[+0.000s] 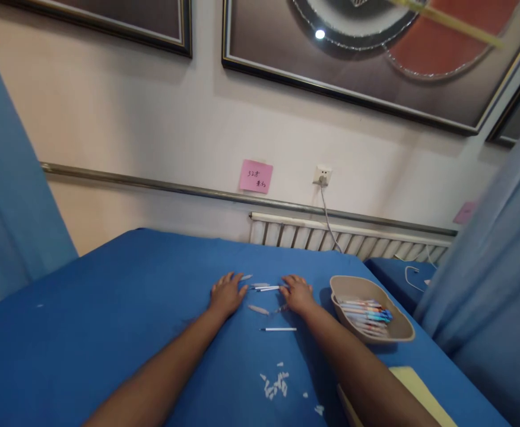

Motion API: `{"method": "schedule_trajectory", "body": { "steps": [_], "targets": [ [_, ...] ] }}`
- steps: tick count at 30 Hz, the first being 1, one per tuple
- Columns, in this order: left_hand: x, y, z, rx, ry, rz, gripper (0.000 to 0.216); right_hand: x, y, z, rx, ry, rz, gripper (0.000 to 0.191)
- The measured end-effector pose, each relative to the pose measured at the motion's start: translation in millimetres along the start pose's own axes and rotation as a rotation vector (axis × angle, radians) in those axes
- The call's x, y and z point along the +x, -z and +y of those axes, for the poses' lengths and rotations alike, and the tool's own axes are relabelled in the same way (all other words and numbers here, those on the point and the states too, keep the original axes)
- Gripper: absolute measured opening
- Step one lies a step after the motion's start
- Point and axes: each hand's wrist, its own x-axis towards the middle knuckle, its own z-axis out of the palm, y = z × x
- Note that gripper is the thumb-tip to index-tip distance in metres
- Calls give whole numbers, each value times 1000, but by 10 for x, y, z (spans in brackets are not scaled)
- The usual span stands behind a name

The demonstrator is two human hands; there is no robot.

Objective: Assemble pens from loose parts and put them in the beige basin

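While the left hand [227, 293] is resting palm-down toward the far edge of the blue counter [108, 308], slim white pen refills [269, 289] are lying between it and the right hand [299, 293], whose thumb is sitting at their ends; whether either grip is closing on anything, I cannot tell. Near the right edge, a beige basket [405, 333] is holding pens [367, 317].

A pink note [256, 176] on the wall [162, 118] bears dark handwriting in two lines: the upper starts with the number "32" and a further character, while the shorter lower line is too small to read surely. Nothing can be read on a second pink note [465, 212] at the right.
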Motion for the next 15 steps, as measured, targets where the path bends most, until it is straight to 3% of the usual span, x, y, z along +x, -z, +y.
{"method": "schedule_trajectory", "body": {
  "steps": [5,12,15],
  "targets": [
    [187,-141,150,-68,-199,-120,32,154,-190,195,67,31,-58,29],
    [-93,-96,303,-200,-402,-250,20,-93,-266,182,272,254,-86,12],
    [-267,-34,385,-291,-450,-304,21,-289,-241,145,350,281,-79,12]
  ]
}}
